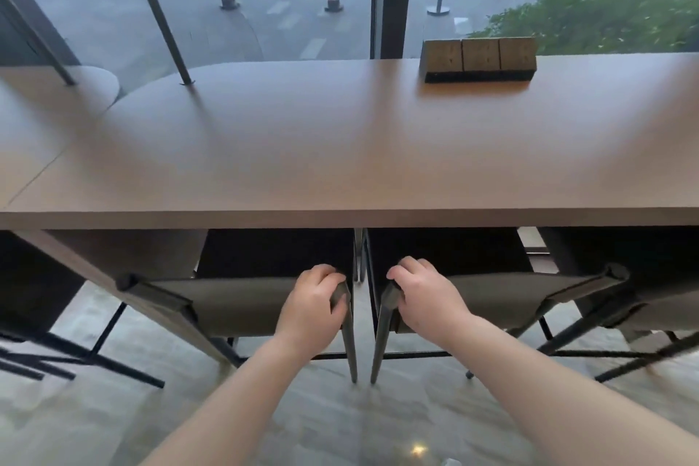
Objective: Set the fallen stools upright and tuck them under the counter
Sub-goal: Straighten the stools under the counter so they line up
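Under the counter (340, 163), two upright stools (242, 299), each hand's fingers (321, 272) clamped on one backrest.

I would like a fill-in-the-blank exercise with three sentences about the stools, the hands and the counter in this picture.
1. Each of the hands, left hand and right hand, grips the backrest of a grey fabric, dark metal-framed ____.
2. The two stools, left stool and right stool, stand ____, not fallen.
3. On the long brown wooden counter rests a wooden block holder, nearer the person's ____ side.

Missing words: stool; upright; right
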The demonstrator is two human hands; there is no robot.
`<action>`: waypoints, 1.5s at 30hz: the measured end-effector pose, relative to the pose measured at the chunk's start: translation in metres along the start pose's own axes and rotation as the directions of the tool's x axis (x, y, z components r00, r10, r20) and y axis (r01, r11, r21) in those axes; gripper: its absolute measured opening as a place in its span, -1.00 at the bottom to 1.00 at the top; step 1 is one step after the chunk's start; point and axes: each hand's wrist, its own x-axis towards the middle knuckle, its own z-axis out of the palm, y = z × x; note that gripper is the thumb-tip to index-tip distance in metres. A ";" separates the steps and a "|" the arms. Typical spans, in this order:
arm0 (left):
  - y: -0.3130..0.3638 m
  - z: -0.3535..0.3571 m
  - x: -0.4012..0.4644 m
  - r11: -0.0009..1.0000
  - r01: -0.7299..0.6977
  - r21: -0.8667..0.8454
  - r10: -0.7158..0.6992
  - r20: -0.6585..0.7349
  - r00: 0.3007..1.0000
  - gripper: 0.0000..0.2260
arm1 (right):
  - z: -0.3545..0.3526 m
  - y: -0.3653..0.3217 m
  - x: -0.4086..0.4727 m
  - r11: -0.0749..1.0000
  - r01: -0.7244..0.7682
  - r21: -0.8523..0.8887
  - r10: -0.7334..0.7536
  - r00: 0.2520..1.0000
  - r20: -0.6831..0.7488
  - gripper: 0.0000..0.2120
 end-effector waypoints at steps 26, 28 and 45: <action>-0.011 0.009 0.026 0.942 -0.129 0.309 0.098 0.112 0.989 -0.67 | 0.006 0.016 0.007 0.920 0.259 -0.294 -0.229 0.964 0.131 -0.60; -0.013 0.009 0.026 0.945 -0.121 0.304 0.088 0.122 0.989 -0.69 | 0.008 0.015 0.005 0.927 0.236 -0.293 -0.207 0.970 0.127 -0.60; -0.013 0.014 0.025 0.930 -0.036 0.366 -0.014 0.133 0.991 -0.67 | 0.022 0.011 0.005 0.931 0.131 -0.340 -0.107 0.990 0.089 -0.50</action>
